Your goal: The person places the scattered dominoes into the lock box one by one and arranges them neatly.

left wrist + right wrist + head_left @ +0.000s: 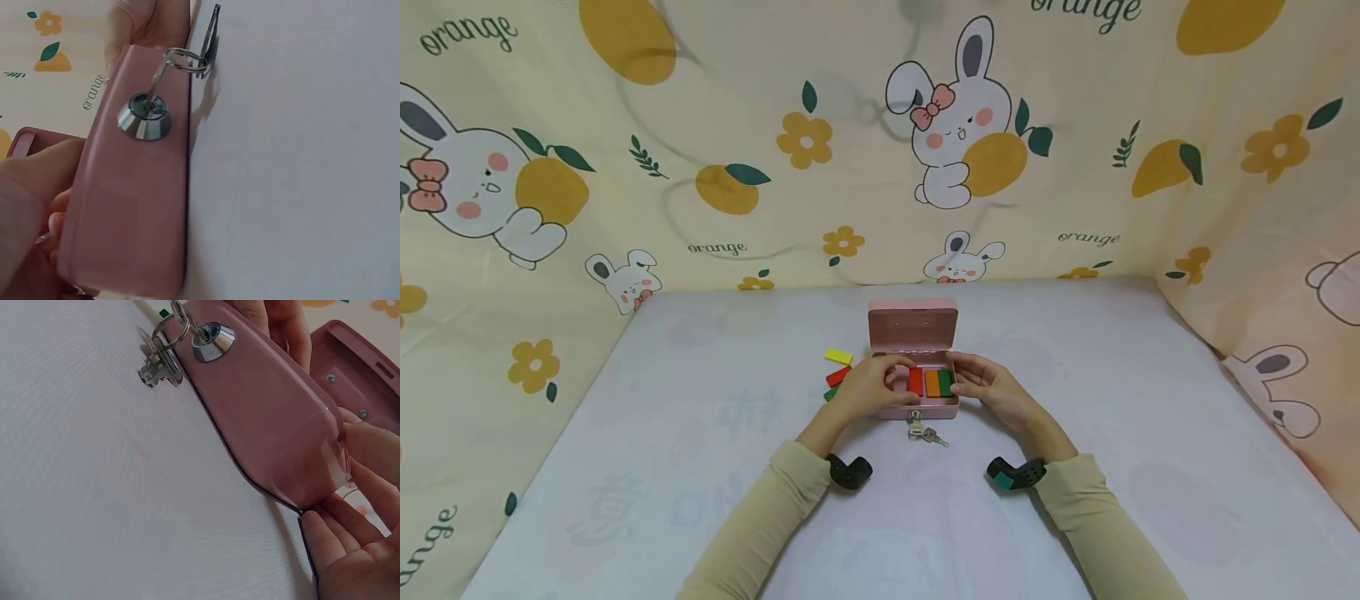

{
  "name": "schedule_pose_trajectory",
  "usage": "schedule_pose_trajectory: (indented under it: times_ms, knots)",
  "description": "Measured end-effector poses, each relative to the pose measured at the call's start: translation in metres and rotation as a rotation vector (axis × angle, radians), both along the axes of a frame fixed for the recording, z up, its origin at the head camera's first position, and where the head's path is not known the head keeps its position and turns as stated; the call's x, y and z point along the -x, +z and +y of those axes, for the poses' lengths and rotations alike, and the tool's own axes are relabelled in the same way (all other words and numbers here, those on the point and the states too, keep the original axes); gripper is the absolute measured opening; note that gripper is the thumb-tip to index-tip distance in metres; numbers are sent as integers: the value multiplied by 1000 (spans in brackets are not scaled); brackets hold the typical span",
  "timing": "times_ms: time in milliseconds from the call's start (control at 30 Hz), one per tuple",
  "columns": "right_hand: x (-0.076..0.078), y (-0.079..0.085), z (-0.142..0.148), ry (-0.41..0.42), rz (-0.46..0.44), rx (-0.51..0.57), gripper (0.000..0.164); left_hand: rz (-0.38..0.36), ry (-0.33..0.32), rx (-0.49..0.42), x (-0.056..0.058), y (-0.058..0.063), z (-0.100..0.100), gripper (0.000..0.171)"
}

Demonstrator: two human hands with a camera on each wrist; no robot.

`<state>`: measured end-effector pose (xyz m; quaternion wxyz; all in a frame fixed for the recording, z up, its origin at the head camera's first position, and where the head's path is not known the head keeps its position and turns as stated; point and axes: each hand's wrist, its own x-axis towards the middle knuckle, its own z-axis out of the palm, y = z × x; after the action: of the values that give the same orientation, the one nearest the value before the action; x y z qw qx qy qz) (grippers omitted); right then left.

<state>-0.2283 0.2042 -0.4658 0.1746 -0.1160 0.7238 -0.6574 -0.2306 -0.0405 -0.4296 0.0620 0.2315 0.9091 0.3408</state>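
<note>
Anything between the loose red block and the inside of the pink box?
Yes, the left hand: it reaches in over the left side of the pink box, right beside the loose red block. The lid isn't blocking; it stands open at the back.

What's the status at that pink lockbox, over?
Left hand at red block inside; right hand against right side of pink lockbox. Lid open, keys at lock. Nothing visibly in the way.

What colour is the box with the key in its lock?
Pink; the box shows best in the left wrist view.
</note>
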Motion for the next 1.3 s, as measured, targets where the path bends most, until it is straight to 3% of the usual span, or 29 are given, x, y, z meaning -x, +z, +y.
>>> schedule_pose_trajectory:
  times_ms: [800,1300]
  knots:
    - [-1,2,0,5,3,4,65,41,62,109,-1,1,8,49]
    - [1,-1,0,2,6,-10,63,120,127,265,0,-5,14,50]
